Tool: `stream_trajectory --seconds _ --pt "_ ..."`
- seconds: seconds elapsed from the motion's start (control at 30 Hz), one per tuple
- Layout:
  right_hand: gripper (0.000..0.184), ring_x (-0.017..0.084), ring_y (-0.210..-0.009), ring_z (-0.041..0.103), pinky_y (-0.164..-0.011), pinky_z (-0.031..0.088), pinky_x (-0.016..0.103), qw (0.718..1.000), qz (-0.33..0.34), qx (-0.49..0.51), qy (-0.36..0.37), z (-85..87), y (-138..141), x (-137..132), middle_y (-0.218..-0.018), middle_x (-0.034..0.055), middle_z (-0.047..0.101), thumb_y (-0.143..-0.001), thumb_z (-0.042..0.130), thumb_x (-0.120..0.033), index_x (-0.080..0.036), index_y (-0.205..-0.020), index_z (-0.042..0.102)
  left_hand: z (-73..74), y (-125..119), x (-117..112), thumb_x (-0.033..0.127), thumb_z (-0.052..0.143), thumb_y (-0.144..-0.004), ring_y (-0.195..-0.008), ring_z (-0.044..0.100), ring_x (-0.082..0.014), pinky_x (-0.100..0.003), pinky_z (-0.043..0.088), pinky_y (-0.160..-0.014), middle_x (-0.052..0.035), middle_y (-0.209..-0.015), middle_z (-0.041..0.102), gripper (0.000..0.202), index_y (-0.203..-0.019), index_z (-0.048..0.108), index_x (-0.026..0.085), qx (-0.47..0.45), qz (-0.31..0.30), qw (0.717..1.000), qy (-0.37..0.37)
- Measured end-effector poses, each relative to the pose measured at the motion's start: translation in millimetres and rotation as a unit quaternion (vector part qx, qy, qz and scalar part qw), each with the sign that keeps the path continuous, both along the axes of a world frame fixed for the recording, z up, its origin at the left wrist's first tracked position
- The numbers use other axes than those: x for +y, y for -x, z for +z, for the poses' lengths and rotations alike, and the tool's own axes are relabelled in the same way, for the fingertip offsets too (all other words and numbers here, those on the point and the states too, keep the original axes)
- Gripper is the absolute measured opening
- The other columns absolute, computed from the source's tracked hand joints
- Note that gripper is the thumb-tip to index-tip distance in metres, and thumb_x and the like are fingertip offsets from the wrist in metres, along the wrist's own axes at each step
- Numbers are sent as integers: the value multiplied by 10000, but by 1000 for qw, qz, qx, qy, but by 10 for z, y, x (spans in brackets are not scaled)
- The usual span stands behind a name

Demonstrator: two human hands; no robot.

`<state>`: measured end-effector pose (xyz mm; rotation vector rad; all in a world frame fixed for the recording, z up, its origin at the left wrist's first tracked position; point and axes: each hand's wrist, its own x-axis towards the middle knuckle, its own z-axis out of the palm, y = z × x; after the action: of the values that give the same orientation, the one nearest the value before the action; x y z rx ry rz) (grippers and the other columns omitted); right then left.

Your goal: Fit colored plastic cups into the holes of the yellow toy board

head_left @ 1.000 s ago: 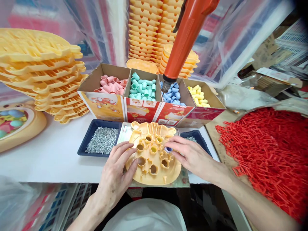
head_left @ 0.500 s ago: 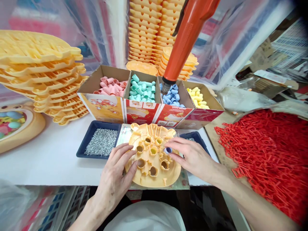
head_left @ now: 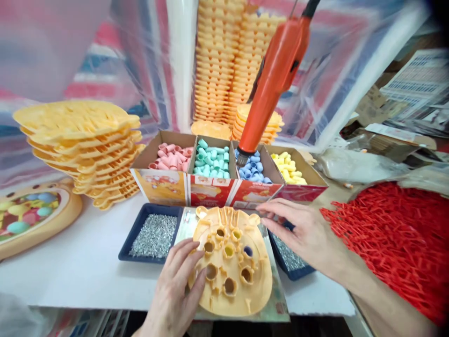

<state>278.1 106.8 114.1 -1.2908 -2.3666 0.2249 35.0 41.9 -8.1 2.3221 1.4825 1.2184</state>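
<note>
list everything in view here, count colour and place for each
toy plate: one, yellow, front centre
screw trays: two, dark blue, either side of it
boxes: four, cardboard, row behind plate
caps: many, pink, teal, blue, yellow, one colour per box
screwdriver: one, orange, hanging, tip by blue caps
plate stacks: several, yellow, left and back
plastic pieces: heap, red, right
finished toy: one, yellow, far left
table: one, white, under everything
left hand: one, open, fingers on plate's left edge
right hand: one, open, above right tray
</note>
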Motion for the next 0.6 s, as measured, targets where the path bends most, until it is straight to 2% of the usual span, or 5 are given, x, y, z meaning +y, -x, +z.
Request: stream_trajectory --seconds 0.1,0.23,0.33,0.5,0.6 --pt "203 166 -920 618 -825 504 297 995 56 -38 -68 199 332 336 -1033 47 644 -911 447 -155 -198 -1022 611 -32 14 13 180 562 -830 -1118 517 -243 -376 546 -865 -117 -1121 589 227 -1056 556 193 10 10 1000 -18" --pt "212 207 -758 634 -686 486 316 970 76 -207 -97 306 955 912 -800 100 652 -835 436 -14 -105 -836 628 -46 27 16 179 566 -825 -1105 537 -230 -349 551 -864 -113 -1118 598 225 -1049 556 195 7 17 999 -27" --pt "204 218 -720 636 -637 461 304 961 76 -250 -94 381 1144 1035 -735 110 656 -812 454 -10 -90 -792 640 -74 29 12 184 559 -828 -1104 545 -238 -356 549 -867 -114 -1120 604 229 -1057 562 197 -19 23 999 -28" --pt "219 153 -669 611 -647 447 269 974 22 -218 -54 536 470 767 -694 17 658 -879 483 -171 -193 -749 657 -133 67 44 227 596 -807 -1047 595 -248 -340 566 -822 -99 -1081 647 220 -1026 601 216 -40 11 998 -49" --pt "193 191 -724 634 -705 467 310 970 -62 -235 -23 473 -50 949 -762 40 695 -837 510 -147 -192 -784 690 -142 117 86 274 620 -791 -990 631 -244 -317 578 -787 -90 -1050 672 233 -1020 625 226 -28 -6 997 -73"
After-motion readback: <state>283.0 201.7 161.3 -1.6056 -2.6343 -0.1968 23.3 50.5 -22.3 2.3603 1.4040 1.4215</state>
